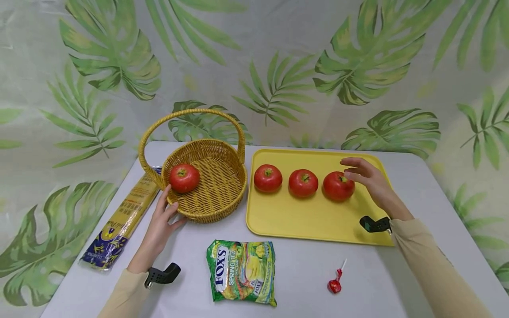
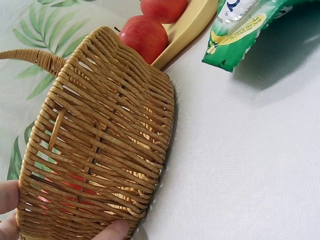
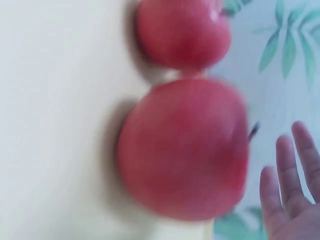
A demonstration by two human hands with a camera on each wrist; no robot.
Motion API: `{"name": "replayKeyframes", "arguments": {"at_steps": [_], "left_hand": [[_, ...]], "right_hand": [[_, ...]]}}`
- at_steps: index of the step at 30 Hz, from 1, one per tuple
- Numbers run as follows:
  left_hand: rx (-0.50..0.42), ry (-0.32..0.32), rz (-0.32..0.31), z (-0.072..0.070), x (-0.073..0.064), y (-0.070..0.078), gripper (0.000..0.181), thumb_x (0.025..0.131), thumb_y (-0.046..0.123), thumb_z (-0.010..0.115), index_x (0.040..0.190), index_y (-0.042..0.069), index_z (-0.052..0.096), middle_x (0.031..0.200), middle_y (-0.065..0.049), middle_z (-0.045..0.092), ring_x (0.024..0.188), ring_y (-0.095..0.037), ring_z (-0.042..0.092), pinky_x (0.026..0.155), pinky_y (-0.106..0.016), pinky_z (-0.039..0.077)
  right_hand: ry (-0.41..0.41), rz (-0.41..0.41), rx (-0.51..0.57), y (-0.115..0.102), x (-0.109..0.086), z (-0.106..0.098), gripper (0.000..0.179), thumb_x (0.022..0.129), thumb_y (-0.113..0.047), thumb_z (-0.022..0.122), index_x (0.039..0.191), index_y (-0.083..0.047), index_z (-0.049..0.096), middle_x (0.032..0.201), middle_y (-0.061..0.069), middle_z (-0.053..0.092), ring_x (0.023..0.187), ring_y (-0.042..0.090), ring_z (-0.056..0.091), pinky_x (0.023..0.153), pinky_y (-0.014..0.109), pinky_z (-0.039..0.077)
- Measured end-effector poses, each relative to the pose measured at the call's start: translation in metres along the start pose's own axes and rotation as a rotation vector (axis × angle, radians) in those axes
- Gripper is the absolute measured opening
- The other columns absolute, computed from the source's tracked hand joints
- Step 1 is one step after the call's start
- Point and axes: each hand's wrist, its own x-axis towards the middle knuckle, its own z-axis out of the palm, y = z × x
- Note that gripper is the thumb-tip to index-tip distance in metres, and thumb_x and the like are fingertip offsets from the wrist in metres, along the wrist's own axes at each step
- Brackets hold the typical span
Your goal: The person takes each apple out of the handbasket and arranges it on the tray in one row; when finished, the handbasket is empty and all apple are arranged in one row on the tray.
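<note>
My left hand (image 1: pixel 158 224) touches the near left side of a round wicker basket (image 1: pixel 214 215) with a tall handle. In the left wrist view its fingertips (image 2: pixel 8 196) meet the basket's rim and weave. One red apple (image 1: pixel 184 178) lies inside the basket, at its left. On a yellow tray (image 1: pixel 294 221) stand a left apple (image 1: pixel 268 178), a middle apple (image 1: pixel 303 183) and a right apple (image 1: pixel 338 186). My right hand (image 1: pixel 371 182) hovers by the right apple with its fingers spread; in the right wrist view a gap shows between fingers and apple.
A green bag of Fox's sweets (image 1: pixel 241 272) lies in front, between basket and tray. A red-wrapped lollipop (image 1: pixel 335 282) is at the front right. A long pasta packet (image 1: pixel 123 216) lies left of the basket. Leaf-patterned cloth (image 1: pixel 274 88) hangs behind the table.
</note>
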Motion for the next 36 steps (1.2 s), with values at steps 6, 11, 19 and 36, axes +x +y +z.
{"name": "replayKeyframes", "arguments": {"at_steps": [6,11,19,36], "left_hand": [[0.0,-0.011,0.012,0.0,0.0,-0.001,0.06,0.106,0.016,0.033,0.155,0.024,0.0,0.158,-0.005,-0.014,0.14,-0.039,0.016,0.104,-0.059,0.027],[0.001,-0.014,0.016,0.0,0.001,-0.002,0.06,0.106,0.017,0.033,0.155,0.025,0.0,0.158,-0.005,-0.014,0.14,-0.039,0.016,0.104,-0.059,0.027],[0.005,-0.013,0.016,-0.001,0.002,-0.004,0.06,0.106,0.015,0.032,0.155,0.025,0.0,0.158,-0.005,-0.014,0.14,-0.039,0.016,0.104,-0.06,0.028],[-0.003,-0.015,0.033,-0.002,0.0,-0.003,0.06,0.106,0.015,0.033,0.155,0.025,0.0,0.158,-0.007,-0.013,0.139,-0.04,0.016,0.103,-0.059,0.028]], "right_hand": [[-0.11,-0.052,0.046,-0.019,0.014,0.032,0.039,0.096,-0.009,0.057,0.132,0.002,0.048,0.126,0.004,0.055,0.108,0.018,0.057,0.089,0.02,0.047],[-0.214,-0.066,0.049,-0.029,0.031,0.068,0.04,0.096,-0.009,0.058,0.132,0.003,0.047,0.129,0.009,0.053,0.112,0.035,0.053,0.091,0.022,0.047],[-0.373,-0.079,0.055,-0.051,0.06,0.133,0.042,0.094,-0.011,0.06,0.133,0.0,0.048,0.135,0.022,0.046,0.115,0.042,0.05,0.093,0.032,0.047],[-0.536,-0.127,0.063,-0.092,0.112,0.254,0.048,0.094,-0.012,0.061,0.139,-0.008,0.045,0.135,0.009,0.048,0.109,0.024,0.057,0.085,0.039,0.052]]}}
